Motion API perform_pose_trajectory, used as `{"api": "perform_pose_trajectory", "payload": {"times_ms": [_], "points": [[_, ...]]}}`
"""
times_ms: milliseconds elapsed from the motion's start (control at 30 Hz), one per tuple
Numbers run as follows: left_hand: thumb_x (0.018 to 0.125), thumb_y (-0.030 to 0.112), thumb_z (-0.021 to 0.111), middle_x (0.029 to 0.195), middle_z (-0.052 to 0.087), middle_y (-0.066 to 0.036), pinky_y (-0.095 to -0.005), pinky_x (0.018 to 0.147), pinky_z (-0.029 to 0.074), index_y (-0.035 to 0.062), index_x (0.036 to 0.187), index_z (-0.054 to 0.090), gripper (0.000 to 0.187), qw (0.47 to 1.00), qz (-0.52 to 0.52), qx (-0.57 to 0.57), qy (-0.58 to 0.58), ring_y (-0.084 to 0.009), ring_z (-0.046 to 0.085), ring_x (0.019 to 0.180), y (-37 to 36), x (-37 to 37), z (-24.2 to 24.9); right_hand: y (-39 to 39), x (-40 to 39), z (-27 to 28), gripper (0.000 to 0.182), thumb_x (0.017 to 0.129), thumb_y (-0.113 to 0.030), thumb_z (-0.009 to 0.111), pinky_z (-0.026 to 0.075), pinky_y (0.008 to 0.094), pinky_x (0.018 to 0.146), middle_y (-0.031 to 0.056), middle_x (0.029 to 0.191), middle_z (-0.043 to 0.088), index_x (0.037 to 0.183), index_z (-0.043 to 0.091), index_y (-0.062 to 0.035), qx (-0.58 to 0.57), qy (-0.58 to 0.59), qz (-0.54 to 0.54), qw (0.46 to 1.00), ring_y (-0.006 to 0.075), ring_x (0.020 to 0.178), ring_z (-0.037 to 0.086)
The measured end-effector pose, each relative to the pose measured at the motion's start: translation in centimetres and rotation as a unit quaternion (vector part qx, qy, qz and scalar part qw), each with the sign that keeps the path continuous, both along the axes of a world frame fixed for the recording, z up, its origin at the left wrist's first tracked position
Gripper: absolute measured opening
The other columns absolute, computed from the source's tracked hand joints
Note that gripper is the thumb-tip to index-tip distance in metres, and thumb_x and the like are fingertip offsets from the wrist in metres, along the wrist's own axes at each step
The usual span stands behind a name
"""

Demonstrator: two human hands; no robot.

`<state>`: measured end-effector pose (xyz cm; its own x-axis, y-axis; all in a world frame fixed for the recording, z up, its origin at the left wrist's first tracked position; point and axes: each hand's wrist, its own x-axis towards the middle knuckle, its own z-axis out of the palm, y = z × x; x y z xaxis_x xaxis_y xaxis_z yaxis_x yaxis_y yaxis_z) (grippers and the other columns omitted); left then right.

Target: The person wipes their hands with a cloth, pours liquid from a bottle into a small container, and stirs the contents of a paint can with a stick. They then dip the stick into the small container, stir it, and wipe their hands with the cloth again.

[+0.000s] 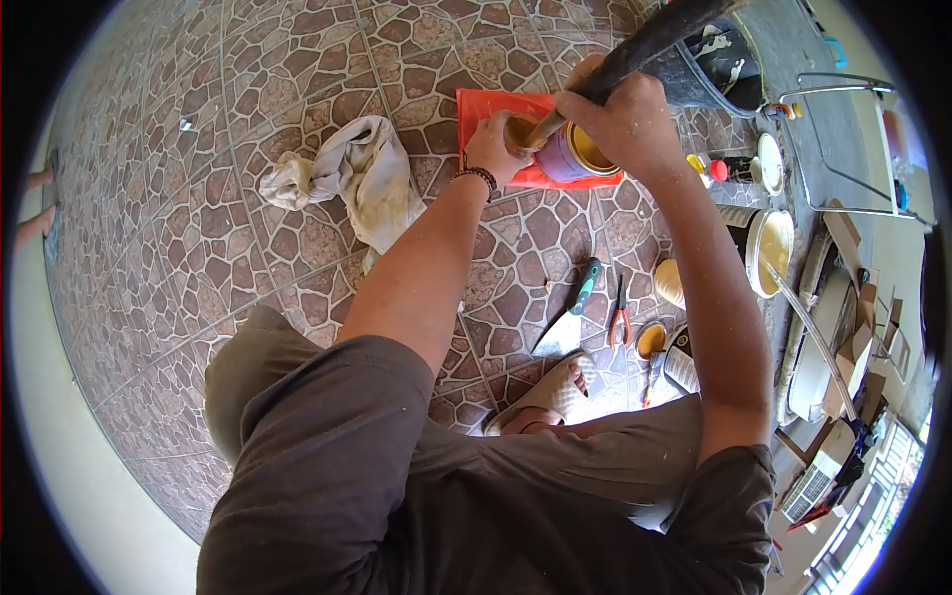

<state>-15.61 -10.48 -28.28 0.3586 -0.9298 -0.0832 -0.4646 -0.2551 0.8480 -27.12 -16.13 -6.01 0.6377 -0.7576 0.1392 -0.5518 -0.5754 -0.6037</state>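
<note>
My left hand (pixel 491 149) is wrapped round a small round container (pixel 517 149) with yellow-brown paint inside. A thick dark stick (pixel 650 45) runs down from the upper right, and my right hand (pixel 635 119) grips it near its lower part. Its lighter brown end (pixel 547 126) reaches the mouth of the small container. Right beside that stands a purple paint can (pixel 565 162), open, with yellow paint on its inner wall. Both vessels are over a red plastic sheet (pixel 476 107) on the floor.
A crumpled cloth (pixel 372 183) lies left on the tiles. Nearer my foot are a putty knife (pixel 570 317), pliers (pixel 620 322) and a small paint cup (pixel 651 341). To the right stand a black bucket (pixel 709 74) and a large paint pail (pixel 769 253). Another person's feet (pixel 38 223) show far left.
</note>
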Motion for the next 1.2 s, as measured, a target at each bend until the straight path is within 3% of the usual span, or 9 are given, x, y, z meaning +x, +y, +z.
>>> {"api": "perform_pose_trajectory", "payload": {"times_ms": [200,267,467,967,1067,1200], "points": [[0.062,0.022,0.084,0.116,0.056,-0.019,-0.0393,0.094,0.046,0.0082,0.124,0.046,0.074,1.000,-0.013,-0.012,0.014,-0.0335,0.056,0.108,-0.1,0.0,-0.3,-0.1,0.5,-0.4,0.022,0.075,-0.021,0.068,0.055,0.0362,0.066,0.0161,0.074,0.068,0.086,0.068,-0.0023,-0.007,-0.024,0.005,1.000,0.0282,0.068,0.069],[0.065,0.023,0.082,0.121,0.053,-0.019,-0.0423,0.092,0.049,0.0125,0.130,0.041,0.077,1.000,-0.025,0.001,-0.009,-0.0357,0.057,0.109,-0.1,0.1,-0.5,-0.3,0.3,-0.3,0.021,0.074,-0.021,0.068,0.055,0.0362,0.066,0.0160,0.075,0.068,0.086,0.068,-0.0024,-0.008,-0.035,0.011,0.999,0.0282,0.068,0.069],[0.064,0.024,0.083,0.120,0.053,-0.018,-0.0423,0.092,0.048,0.0126,0.129,0.042,0.077,1.000,-0.021,0.020,-0.003,-0.0355,0.057,0.108,-0.1,0.1,-0.2,0.3,0.4,0.2,0.019,0.075,-0.018,0.067,0.055,0.0358,0.064,0.0155,0.072,0.067,0.084,0.067,-0.0021,0.005,0.010,0.016,1.000,0.0281,0.067,0.068],[0.064,0.023,0.083,0.122,0.052,-0.017,-0.0421,0.094,0.047,0.0135,0.128,0.043,0.076,1.000,-0.018,0.006,0.003,-0.0346,0.056,0.111,-0.1,0.0,-0.3,-0.4,0.1,-0.6,0.021,0.076,-0.021,0.068,0.055,0.0366,0.067,0.0156,0.073,0.067,0.086,0.067,-0.0023,-0.015,-0.037,0.025,0.999,0.0291,0.070,0.069],[0.063,0.022,0.085,0.119,0.055,-0.017,-0.0394,0.098,0.044,0.0082,0.122,0.048,0.071,1.000,-0.003,0.007,0.015,-0.0319,0.053,0.113,0.1,-0.1,0.2,-0.5,-0.2,-0.3,0.021,0.076,-0.022,0.068,0.055,0.0366,0.067,0.0161,0.074,0.067,0.086,0.068,-0.0026,-0.010,-0.013,-0.011,1.000,0.0298,0.071,0.069],[0.063,0.022,0.085,0.119,0.055,-0.017,-0.0393,0.098,0.044,0.0080,0.123,0.048,0.072,0.999,0.006,0.023,0.022,-0.0322,0.053,0.114,0.0,-0.2,0.2,0.0,0.0,0.3,0.022,0.076,-0.022,0.069,0.055,0.0373,0.068,0.0162,0.075,0.067,0.086,0.068,-0.0025,0.016,-0.004,0.005,1.000,0.0307,0.072,0.069]]}}
